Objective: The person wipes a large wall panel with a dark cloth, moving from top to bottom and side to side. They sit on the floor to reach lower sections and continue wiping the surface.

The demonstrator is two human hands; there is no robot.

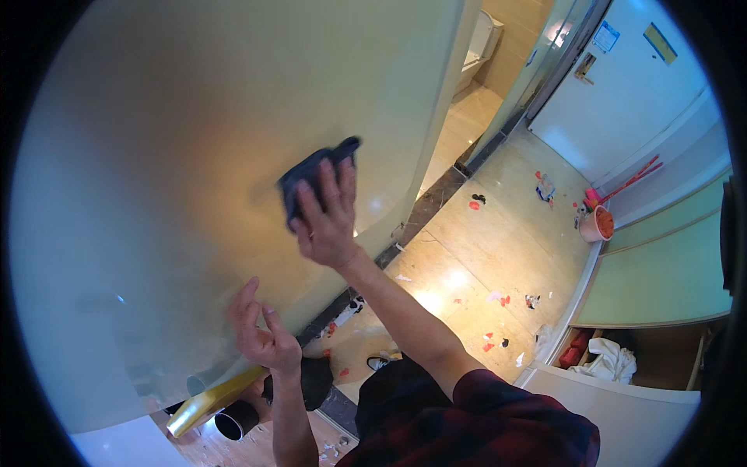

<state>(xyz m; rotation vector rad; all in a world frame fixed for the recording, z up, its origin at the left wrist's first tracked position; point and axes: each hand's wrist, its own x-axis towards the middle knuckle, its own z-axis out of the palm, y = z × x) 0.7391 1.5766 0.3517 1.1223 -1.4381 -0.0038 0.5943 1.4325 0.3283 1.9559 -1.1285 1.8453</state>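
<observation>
A frosted glass panel (pixel 175 175) fills the left and middle of the view. My right hand (pixel 330 219) presses a folded dark blue cloth (pixel 309 175) flat against it, fingers spread over the cloth. Lower down, my left hand (pixel 265 333) is raised close to the glass with its fingers bent and apart, holding nothing. I cannot tell whether its fingertips touch the panel. Below that hand, a shiny gold object (pixel 213 403) leans beside a black cylindrical bin (pixel 236 421), and a black bag (pixel 315 382) lies near my left wrist.
Red, white and black scraps (pixel 496 298) litter the tiled floor (pixel 443 251). Past the panel's right edge, a doorway shows a toilet (pixel 478 46). A white door (pixel 630 87) stands at upper right, near a pink bucket (pixel 590 227). An open drawer (pixel 659 362) holds white cloth (pixel 610 362).
</observation>
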